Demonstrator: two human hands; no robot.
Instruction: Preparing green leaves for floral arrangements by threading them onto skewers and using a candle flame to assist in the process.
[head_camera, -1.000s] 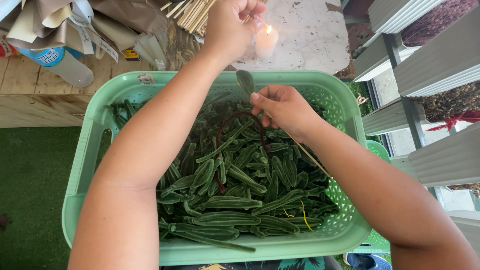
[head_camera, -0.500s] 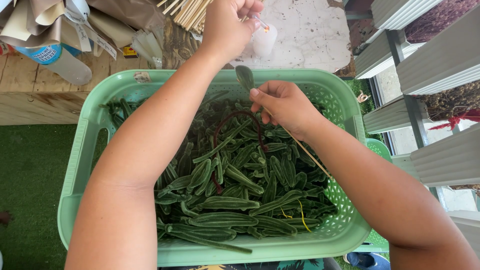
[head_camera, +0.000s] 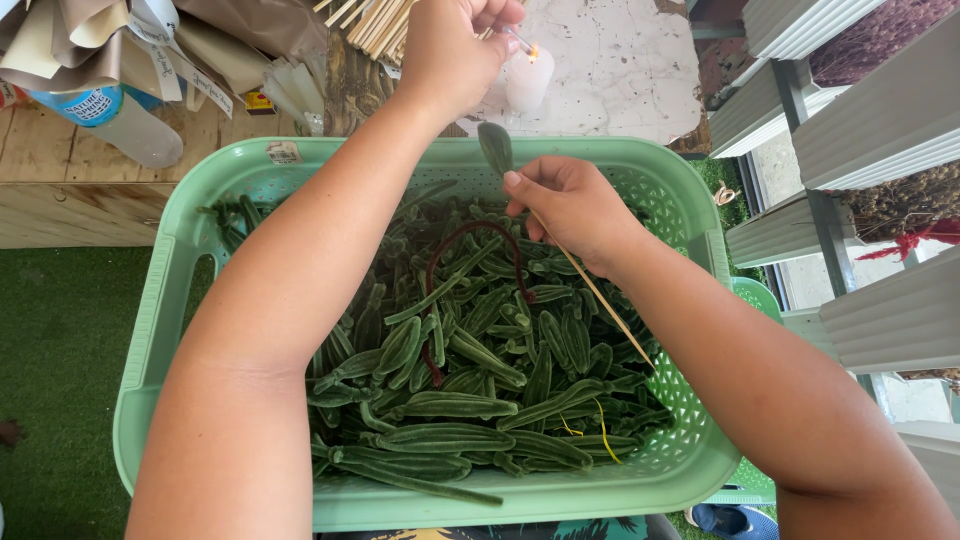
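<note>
Head view: I look straight down my two bare arms into a green basket (head_camera: 160, 300) of leaves.
Left hand: my left hand (head_camera: 450, 50) is closed around a thin stick-like thing whose tip (head_camera: 520, 40) sits at the candle flame; what it is exactly I cannot tell.
Right hand: my right hand (head_camera: 570, 210) pinches one dark green leaf (head_camera: 495, 148) between thumb and fingers, holding it upright over the far rim of the basket, with a thin wooden stick (head_camera: 600, 300) running back from the hand along my forearm.
Candle: one short white candle (head_camera: 527, 80), lit, stands on a pale marbled surface (head_camera: 620, 70) just beyond the basket.
Basket contents: a heap of long fuzzy green leaves (head_camera: 450, 405), too many to count, with one dark red wire loop (head_camera: 470, 235) lying on top and a couple of thin yellow strands (head_camera: 605, 440) near the right side.
In the way: my left forearm crosses the left half of the basket and hides the leaves beneath it.
Around, left: a bundle of wooden sticks (head_camera: 370, 20), rolled brown and cream paper (head_camera: 80, 40), and one clear plastic bottle with a blue label (head_camera: 120, 115) lie on a wooden surface (head_camera: 60, 200).
Around, right: pale slatted shelves (head_camera: 880, 110) hold dried dark plants (head_camera: 900, 200).
Below: green artificial grass (head_camera: 50, 380) covers the floor.
</note>
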